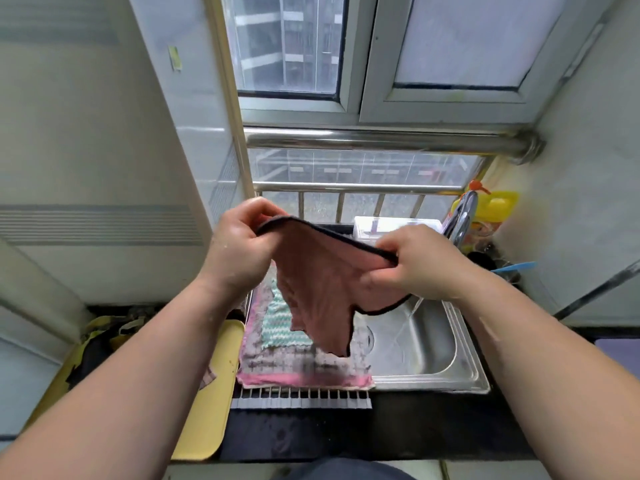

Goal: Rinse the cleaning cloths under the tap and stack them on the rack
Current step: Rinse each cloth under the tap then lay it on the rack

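Note:
A pink cloth [322, 289] with a dark hem hangs spread in the air over the sink's left part. My left hand [239, 240] pinches its upper left corner and my right hand [415, 261] grips its upper right edge. Below it a slatted rack [301, 400] lies across the left side of the steel sink [426, 348]. On the rack a grey checked cloth [304, 368] with a pink border lies flat, with a green-and-white striped cloth [282, 323] on top of it. The chrome tap [462, 216] stands at the sink's back right, and a thin stream of water falls from it.
A yellow tray [211, 393] sits left of the rack, with dark items and a yellow bag beside it. A yellow bottle [495, 209], a blue-handled tool [512, 268] and a white box [394, 225] crowd the back right. Steel window rails [363, 187] run behind the sink.

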